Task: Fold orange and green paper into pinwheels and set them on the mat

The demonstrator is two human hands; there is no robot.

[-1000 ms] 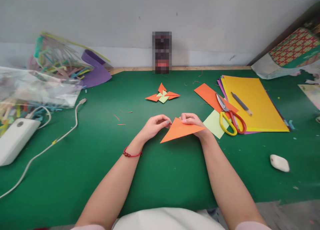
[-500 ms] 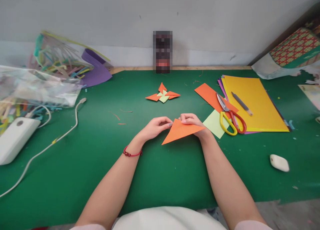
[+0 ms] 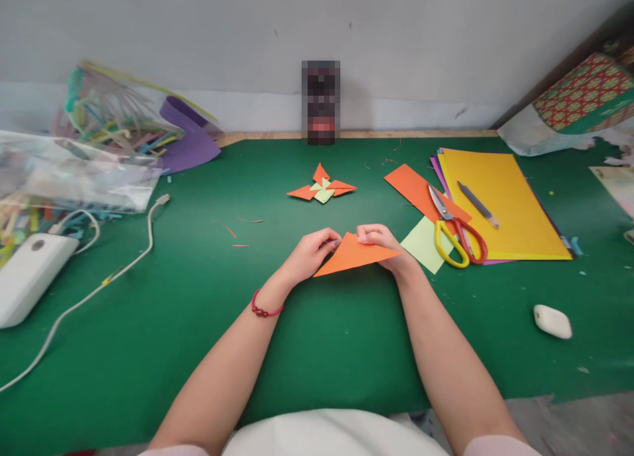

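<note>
A folded triangle of orange paper (image 3: 357, 255) is held up between my two hands, its long edge toward me. My right hand (image 3: 384, 243) grips it near the top, thumb on the front face and fingers behind. At its left upper edge, my left hand (image 3: 317, 253) pinches the paper with thumb and curled fingers; the fingertips are partly hidden. Beyond them on the table lies a folded star shape (image 3: 322, 189) with a light green middle and orange points. To the right are a light green paper square (image 3: 426, 245) and an orange paper strip (image 3: 409, 182).
Scissors (image 3: 448, 225) rest across the strip and green square. A craft knife (image 3: 478, 205) lies on a stack of yellow and purple sheets (image 3: 525, 212). A white case (image 3: 552, 321) sits right; a power bank (image 3: 37, 278), cable (image 3: 106, 278) and bagged paper strips (image 3: 123, 123) lie left.
The orange triangle has shifted slightly left and tilted, its lower left corner rising. My left hand has turned a little and moved up along the paper's edge.
</note>
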